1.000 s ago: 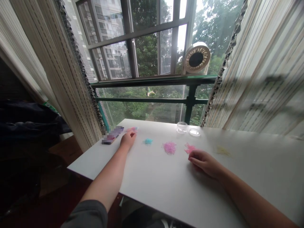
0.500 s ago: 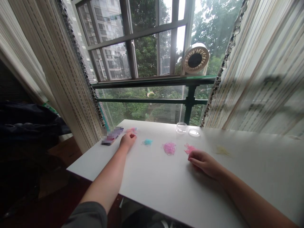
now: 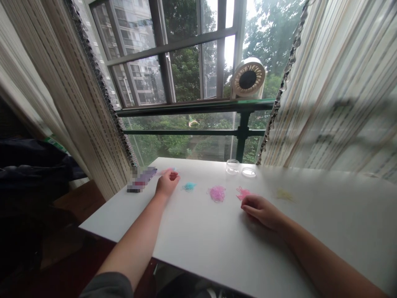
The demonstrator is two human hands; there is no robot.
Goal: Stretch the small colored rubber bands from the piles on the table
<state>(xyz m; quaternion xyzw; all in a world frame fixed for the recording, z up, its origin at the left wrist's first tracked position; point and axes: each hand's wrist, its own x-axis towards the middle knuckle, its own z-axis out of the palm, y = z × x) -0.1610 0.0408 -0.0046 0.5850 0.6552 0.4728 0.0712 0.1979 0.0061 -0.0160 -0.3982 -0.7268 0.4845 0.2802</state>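
Observation:
My left hand (image 3: 167,183) is over the far left of the white table, its fingers curled and drawn together beside a mixed pile of pink and blue bands (image 3: 169,171) that it partly covers. Whether a band is between the fingertips is too small to see. My right hand (image 3: 259,210) rests on the tabletop with fingers curled in, close to a pile of coral-pink rubber bands (image 3: 243,193). What lies inside its fingers is hidden. Between the hands are a turquoise pile of bands (image 3: 189,187) and a larger purple-pink pile of bands (image 3: 217,193).
Yellow bands (image 3: 284,195) lie to the right. A clear round container (image 3: 232,166) and its lid (image 3: 249,172) stand at the table's back edge. A phone (image 3: 144,180), partly blurred out, lies at left. Behind are a railing (image 3: 192,109), a fan (image 3: 248,78) and curtains.
The whole view has shifted slightly, so the table things appear a little further left. My left hand has turned a little and its fingers look slightly looser. The right hand stays by the coral-pink pile.

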